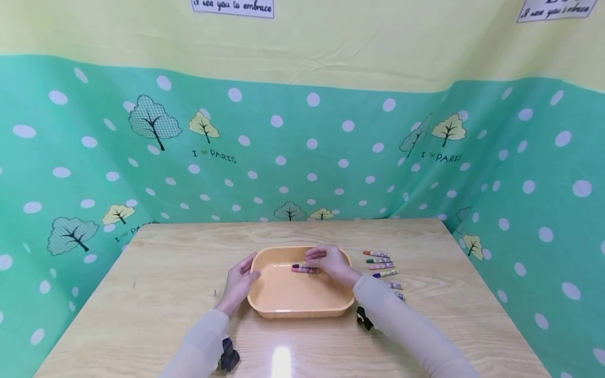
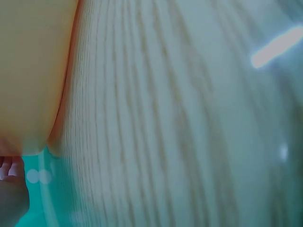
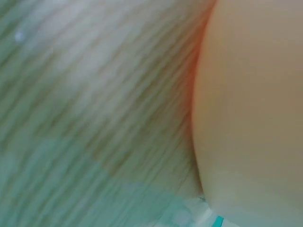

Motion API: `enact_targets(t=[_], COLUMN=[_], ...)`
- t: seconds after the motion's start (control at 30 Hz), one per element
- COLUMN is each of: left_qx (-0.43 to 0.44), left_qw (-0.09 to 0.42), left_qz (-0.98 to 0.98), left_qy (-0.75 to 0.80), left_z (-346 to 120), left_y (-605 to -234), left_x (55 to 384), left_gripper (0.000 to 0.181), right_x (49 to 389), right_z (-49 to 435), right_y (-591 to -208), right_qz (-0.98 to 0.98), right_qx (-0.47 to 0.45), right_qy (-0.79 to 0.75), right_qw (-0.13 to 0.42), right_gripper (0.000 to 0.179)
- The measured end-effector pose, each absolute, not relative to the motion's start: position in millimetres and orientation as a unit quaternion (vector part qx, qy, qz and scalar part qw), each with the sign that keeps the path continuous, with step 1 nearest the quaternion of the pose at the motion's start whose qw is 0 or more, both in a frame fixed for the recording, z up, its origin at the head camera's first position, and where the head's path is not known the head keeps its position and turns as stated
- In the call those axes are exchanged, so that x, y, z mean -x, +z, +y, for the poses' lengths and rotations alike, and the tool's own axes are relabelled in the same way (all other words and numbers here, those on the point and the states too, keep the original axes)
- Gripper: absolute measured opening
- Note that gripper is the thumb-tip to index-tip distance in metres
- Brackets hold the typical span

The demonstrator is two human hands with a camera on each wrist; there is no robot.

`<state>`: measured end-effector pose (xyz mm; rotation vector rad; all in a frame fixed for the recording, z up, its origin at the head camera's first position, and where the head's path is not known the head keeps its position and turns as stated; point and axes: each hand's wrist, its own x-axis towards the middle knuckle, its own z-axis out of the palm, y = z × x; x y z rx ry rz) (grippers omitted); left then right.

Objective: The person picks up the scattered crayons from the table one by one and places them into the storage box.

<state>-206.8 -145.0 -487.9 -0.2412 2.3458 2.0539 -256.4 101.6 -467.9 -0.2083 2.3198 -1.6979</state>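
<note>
In the head view, an orange plastic tray [image 1: 288, 313] sits on the wooden table. My left hand [image 1: 238, 283] grips its left rim, thumb over the inside and fingers along the outer wall. Reaching over the right side, my right hand [image 1: 331, 261] has its fingers just above two crayons lying side by side inside, a dark-tipped crayon [image 1: 298, 266] and a pink crayon [image 1: 302, 271]. Its thumb is hidden, and no crayon shows between its fingers. Both wrist views show mainly the tray's outer wall [image 2: 33, 71] [image 3: 251, 109] and wood grain.
Right of the tray lies a column of crayons: orange [image 1: 375, 253], green [image 1: 379, 260], pink [image 1: 381, 266], blue [image 1: 385, 273], and others partly behind the right sleeve [image 1: 406, 320]. A small bit [image 1: 215, 293] lies left of the tray. A patterned cloth [image 1: 293, 147] hangs around the table.
</note>
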Motion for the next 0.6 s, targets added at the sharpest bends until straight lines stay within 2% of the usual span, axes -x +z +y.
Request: enact_targets(t=[0.23, 0.4, 0.6], left_qx=[0.081, 0.085, 0.080], left_qw=[0.013, 0.008, 0.012], left_qz=[0.742, 0.742, 0.743], left_qy=[0.666, 0.665, 0.665], left_z=[-145, -145, -146], left_y=[-490, -489, -484], left_x=[204, 205, 206], left_gripper=[0.058, 0.059, 0.059], right_x=[252, 252, 265], right_z=[124, 149, 190], right_y=[-450, -431, -431], right_qz=[0.792, 0.813, 0.837], right_qx=[0.134, 0.114, 0.105], right_qy=[-0.583, -0.564, -0.535], right_qw=[0.122, 0.089, 0.052], right_gripper=[0.034, 0.032, 0.032])
